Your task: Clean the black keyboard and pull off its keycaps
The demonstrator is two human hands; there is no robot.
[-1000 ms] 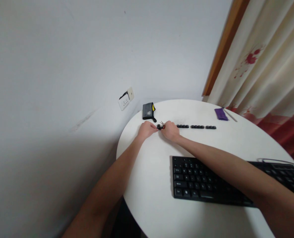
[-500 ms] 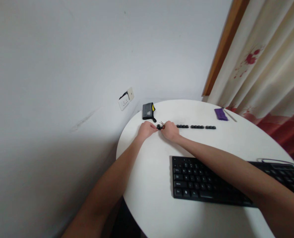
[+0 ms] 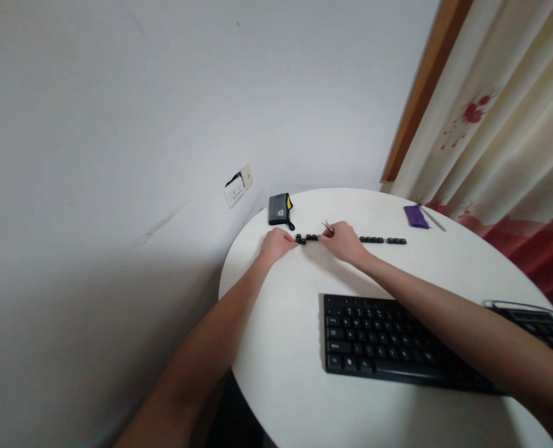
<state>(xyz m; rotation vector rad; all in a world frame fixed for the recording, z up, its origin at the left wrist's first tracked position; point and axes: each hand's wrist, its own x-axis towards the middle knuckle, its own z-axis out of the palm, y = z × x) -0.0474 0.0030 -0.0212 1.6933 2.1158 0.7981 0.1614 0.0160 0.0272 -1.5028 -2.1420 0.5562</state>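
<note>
A row of small black keycaps (image 3: 312,238) lies across the white table. At its left end a couple of keycaps (image 3: 300,239) sit slightly out of line, and my left hand (image 3: 277,245) pinches at the edge of them with thumb and finger together. My right hand (image 3: 344,241) is over the middle of the row, fingers closed around a small two-pronged metal tool (image 3: 326,226) whose prongs stick out to the upper left. The hand hides some keycaps; more keycaps (image 3: 372,239) show to its right.
A black keyboard (image 3: 374,342) lies nearer to me, partly under my right forearm. Behind my left hand is a dark grey pouch (image 3: 278,210) with yellow inside. A purple cloth packet (image 3: 416,216) and a thin stick (image 3: 433,218) lie at the far right, near the curtain (image 3: 472,143).
My right hand has moved right along the row with the metal tool, uncovering keycaps near the left end. My left hand stays where it was.
</note>
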